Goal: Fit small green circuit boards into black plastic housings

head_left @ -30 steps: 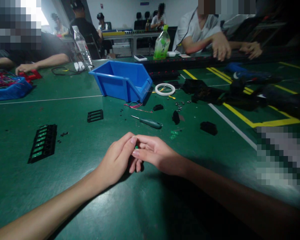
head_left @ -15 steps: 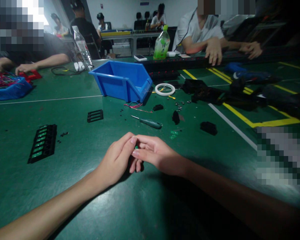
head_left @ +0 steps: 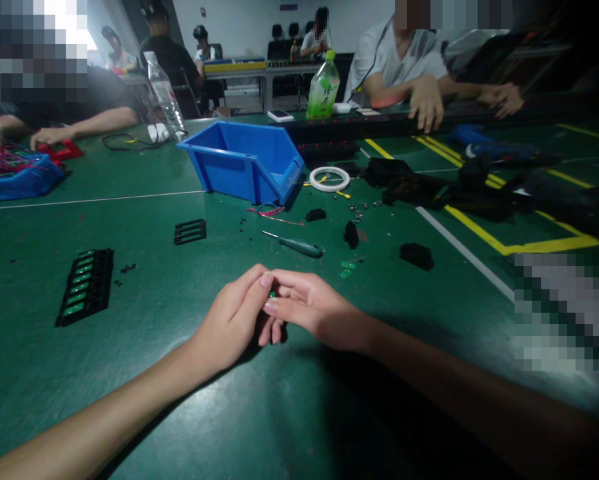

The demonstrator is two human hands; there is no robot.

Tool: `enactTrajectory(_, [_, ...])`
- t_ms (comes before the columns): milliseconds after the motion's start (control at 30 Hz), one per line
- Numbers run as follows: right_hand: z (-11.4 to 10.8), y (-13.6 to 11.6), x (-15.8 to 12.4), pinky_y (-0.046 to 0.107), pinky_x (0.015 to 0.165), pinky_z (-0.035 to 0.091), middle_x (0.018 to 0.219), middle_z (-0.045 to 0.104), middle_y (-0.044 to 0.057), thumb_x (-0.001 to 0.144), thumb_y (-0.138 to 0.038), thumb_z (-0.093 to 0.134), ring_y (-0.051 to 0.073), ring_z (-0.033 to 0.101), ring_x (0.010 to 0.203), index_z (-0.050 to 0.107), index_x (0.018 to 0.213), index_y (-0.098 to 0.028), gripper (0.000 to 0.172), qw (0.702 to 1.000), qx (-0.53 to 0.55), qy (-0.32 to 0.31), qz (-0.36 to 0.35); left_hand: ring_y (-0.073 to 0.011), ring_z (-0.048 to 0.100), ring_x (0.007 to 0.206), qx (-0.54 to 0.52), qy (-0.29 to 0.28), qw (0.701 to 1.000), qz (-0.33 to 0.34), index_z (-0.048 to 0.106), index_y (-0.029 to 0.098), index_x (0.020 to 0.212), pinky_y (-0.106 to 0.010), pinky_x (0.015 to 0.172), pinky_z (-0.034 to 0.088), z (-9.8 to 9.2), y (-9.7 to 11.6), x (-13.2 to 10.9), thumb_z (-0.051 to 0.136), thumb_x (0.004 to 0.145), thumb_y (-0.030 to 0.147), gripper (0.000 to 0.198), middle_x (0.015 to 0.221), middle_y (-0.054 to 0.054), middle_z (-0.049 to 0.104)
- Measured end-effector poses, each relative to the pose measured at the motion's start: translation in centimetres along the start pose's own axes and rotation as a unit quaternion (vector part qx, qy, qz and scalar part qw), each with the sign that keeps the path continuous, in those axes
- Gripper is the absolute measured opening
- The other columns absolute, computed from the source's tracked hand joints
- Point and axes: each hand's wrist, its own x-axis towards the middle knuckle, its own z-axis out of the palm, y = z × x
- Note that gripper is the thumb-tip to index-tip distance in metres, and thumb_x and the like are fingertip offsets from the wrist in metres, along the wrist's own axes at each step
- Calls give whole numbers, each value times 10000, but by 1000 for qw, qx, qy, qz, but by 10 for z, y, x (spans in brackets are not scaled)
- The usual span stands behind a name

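My left hand (head_left: 242,313) and my right hand (head_left: 312,307) meet above the green tabletop, fingers closed together. Between them a bit of a small green piece (head_left: 272,294) shows, mostly covered by the fingers; it resembles the loose green pieces (head_left: 348,269) lying just beyond my right hand. A screwdriver (head_left: 299,247) with a dark green handle rests past my fingertips. Off to the left lies a black frame holding a row of green pieces (head_left: 84,287), with tiny black bits beside it. A smaller black slotted frame (head_left: 190,231) is farther back.
Beyond the screwdriver stand a blue bin (head_left: 229,170) and a white ring of tape (head_left: 329,179). Screws (head_left: 358,213) and black parts (head_left: 416,255) are scattered at right. Two bottles (head_left: 323,87) stand farther back. Co-workers' hands (head_left: 426,103) are across the table and at far left.
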Motion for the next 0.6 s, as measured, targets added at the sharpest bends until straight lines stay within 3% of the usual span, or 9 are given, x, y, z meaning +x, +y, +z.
enactTrajectory(600, [1, -1, 0, 248, 626, 546, 785, 711, 38, 959, -197, 641, 141, 704, 681, 638, 1153, -116, 211, 1000, -6, 2, 1, -111, 601, 515, -3, 1, 1000, 2, 510, 190, 837, -245, 591, 448, -1, 1, 1, 336, 1106, 495, 443, 544, 43, 604])
